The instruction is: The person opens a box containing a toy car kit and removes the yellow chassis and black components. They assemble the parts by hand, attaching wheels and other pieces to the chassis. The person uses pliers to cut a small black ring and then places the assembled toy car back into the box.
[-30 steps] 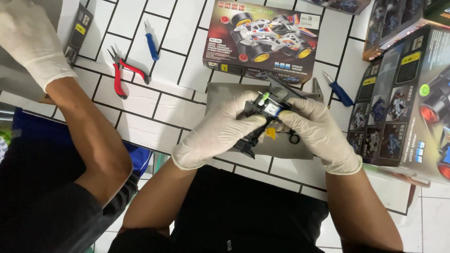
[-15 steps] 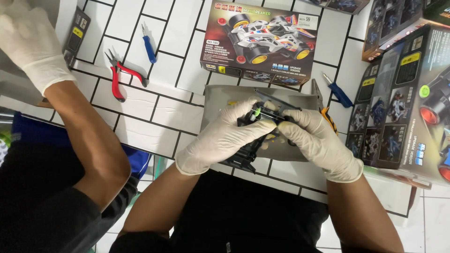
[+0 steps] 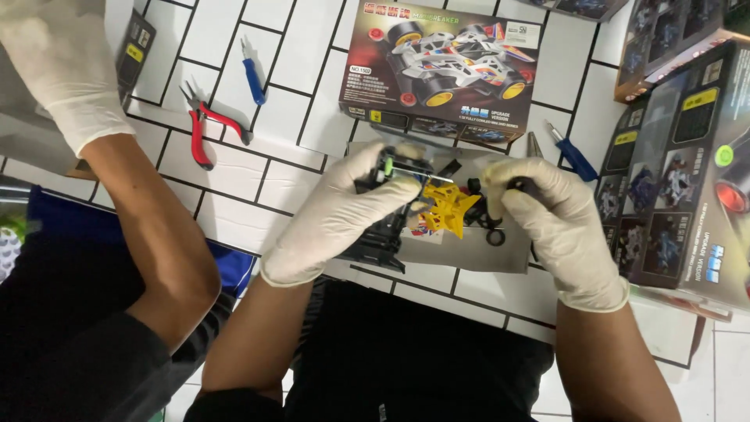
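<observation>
Frame centre: left hand (image 3: 344, 215) fingers wrapped around black toy car chassis (image 3: 383, 234) above grey sheet (image 3: 469, 254). Right hand (image 3: 558, 219) fingers pinched on small black part (image 3: 519, 186). Yellow star-shaped piece (image 3: 449, 207) between hands.

Hobby workshop: toy-car boxes (image 3: 437, 70), pliers (image 3: 205, 129)
</observation>
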